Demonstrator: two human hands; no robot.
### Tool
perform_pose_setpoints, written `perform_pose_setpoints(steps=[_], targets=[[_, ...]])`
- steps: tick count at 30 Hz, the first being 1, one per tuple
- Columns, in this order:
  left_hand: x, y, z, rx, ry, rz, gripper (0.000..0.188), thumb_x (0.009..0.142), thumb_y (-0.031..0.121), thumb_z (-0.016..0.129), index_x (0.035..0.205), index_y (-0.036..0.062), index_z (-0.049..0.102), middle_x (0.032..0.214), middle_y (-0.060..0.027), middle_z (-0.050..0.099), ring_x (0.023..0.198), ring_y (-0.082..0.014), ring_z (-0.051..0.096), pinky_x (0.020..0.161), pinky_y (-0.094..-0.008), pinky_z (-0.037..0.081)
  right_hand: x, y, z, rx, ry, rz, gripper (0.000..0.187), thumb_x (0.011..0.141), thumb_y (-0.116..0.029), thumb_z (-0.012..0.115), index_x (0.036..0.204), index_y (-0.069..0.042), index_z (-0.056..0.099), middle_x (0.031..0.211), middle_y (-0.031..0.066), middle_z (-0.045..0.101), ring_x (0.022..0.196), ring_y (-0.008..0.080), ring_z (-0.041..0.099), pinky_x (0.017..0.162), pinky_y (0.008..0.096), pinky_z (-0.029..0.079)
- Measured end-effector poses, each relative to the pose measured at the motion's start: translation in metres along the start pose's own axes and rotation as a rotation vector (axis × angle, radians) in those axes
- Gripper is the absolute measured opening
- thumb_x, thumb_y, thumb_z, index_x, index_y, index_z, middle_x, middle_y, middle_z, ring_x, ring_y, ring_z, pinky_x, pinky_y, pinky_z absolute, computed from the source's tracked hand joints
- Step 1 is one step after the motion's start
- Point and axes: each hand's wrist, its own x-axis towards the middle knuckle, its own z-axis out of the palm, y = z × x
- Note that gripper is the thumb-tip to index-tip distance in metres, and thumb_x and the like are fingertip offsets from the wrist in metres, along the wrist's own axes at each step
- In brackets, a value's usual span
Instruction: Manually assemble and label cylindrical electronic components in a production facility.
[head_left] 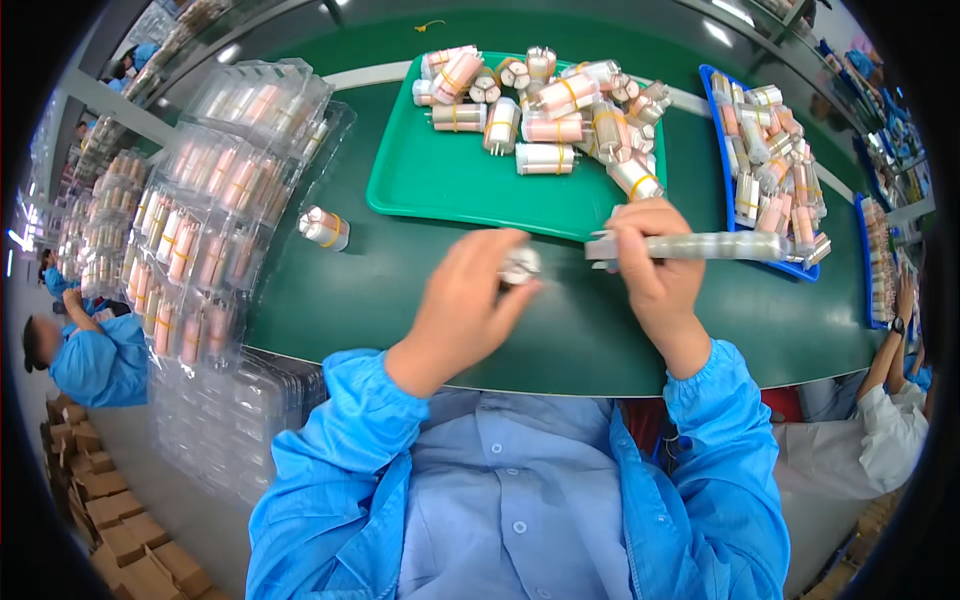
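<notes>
My left hand (pixel 465 305) is closed around a small bundle of pale cylinders (pixel 519 266), blurred by motion, just above the dark green belt (pixel 400 300). My right hand (pixel 655 270) grips one end of a flat clear plastic tray (pixel 700 246), held level and pointing right. The two hands are close together at the middle of the belt. Behind them lies a green tray (pixel 440 175) piled with several banded bundles of pink and white cylinders (pixel 550 110).
A stack of clear blister packs filled with bundles (pixel 215 210) stands at the left, with one loose bundle (pixel 325 228) beside it. A blue tray (pixel 725 150) of more bundles sits at the right. Other workers sit at far left (pixel 90 355) and right (pixel 890 400).
</notes>
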Motion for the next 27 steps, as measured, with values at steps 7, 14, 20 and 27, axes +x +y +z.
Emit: perform_pose_setpoints(steps=[7, 14, 20, 27], targets=[[-0.018, -0.048, -0.063, 0.495, 0.218, -0.173, 0.045, 0.093, 0.012, 0.071, 0.133, -0.002, 0.055, 0.122, -0.0209, 0.062, 0.105, -0.0387, 0.062, 0.094, -0.0432, 0.05, -0.001, -0.003, -0.006, -0.032, -0.052, -0.062, 0.007, 0.09, -0.002, 0.07, 0.088, -0.004, 0.063, 0.081, 0.0081, 0.065, 0.073, 0.019, 0.061, 0.067, 0.0335, 0.047], [0.019, -0.008, -0.049, 0.724, 0.29, 0.084, 0.049, 0.087, 0.008, 0.073, 0.132, -0.0001, 0.058, 0.128, -0.0193, 0.06, 0.111, -0.0391, 0.057, 0.096, -0.0469, 0.047, -0.001, -0.003, -0.002, -0.063, -0.035, -0.086, 0.008, 0.088, -0.002, 0.071, 0.086, -0.004, 0.063, 0.08, 0.0078, 0.065, 0.07, 0.0214, 0.062, 0.064, 0.0364, 0.049], [0.105, 0.023, 0.027, 0.324, 0.091, 0.274, 0.051, 0.083, 0.009, 0.078, 0.13, 0.0004, 0.059, 0.128, -0.0203, 0.058, 0.114, -0.0389, 0.058, 0.098, -0.0454, 0.048, 0.003, 0.001, -0.008, -0.276, -0.023, -0.143, 0.014, 0.084, -0.008, 0.073, 0.076, -0.007, 0.062, 0.075, 0.0106, 0.063, 0.07, 0.0278, 0.064, 0.062, 0.0398, 0.051], [0.132, 0.007, 0.066, 0.209, 0.121, 0.351, 0.043, 0.077, 0.0, 0.077, 0.118, 0.0043, 0.065, 0.117, -0.015, 0.059, 0.105, -0.0349, 0.059, 0.088, -0.0439, 0.051, 0.003, -0.011, -0.019, -0.178, 0.047, -0.078, 0.012, 0.086, -0.006, 0.073, 0.084, -0.007, 0.062, 0.081, 0.0085, 0.063, 0.069, 0.0283, 0.062, 0.06, 0.0377, 0.051]])
